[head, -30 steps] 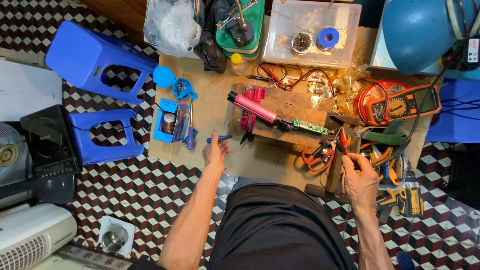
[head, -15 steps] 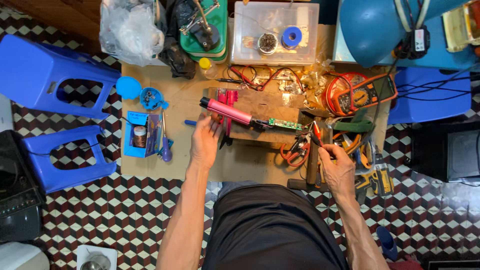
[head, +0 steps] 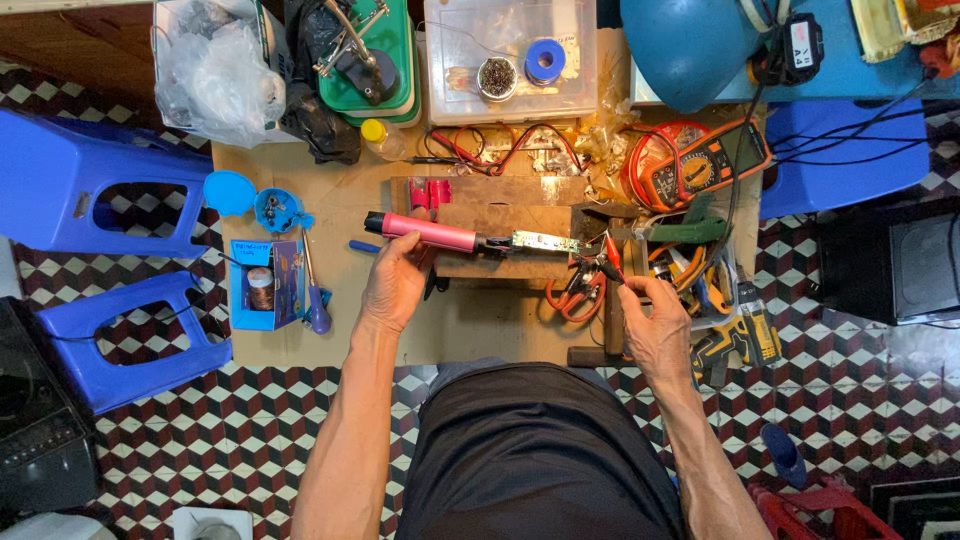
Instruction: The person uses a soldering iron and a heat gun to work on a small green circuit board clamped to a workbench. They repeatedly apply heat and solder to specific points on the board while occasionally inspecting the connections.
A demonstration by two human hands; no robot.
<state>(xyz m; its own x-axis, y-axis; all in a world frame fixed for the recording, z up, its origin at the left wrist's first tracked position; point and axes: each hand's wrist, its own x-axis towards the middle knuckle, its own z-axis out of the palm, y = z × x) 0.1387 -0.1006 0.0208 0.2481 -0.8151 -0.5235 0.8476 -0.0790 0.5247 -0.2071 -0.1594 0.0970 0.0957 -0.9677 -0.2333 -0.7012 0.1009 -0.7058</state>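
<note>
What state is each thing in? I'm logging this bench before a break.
Left hand: gripping the pink tool.
Pink tool: held, lying level, green circuit board exposed.
Right hand: pinching a red probe.
Multimeter: lying face up.
Clear box: closed.

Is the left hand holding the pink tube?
Yes, the left hand grips the pink tube near its middle, over the brown board.

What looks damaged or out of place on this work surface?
The pink tool under the left hand lies with its green circuit board bare at one end, with no casing over it. Red wires sprawl loose behind it. Nothing looks spilled.
</note>
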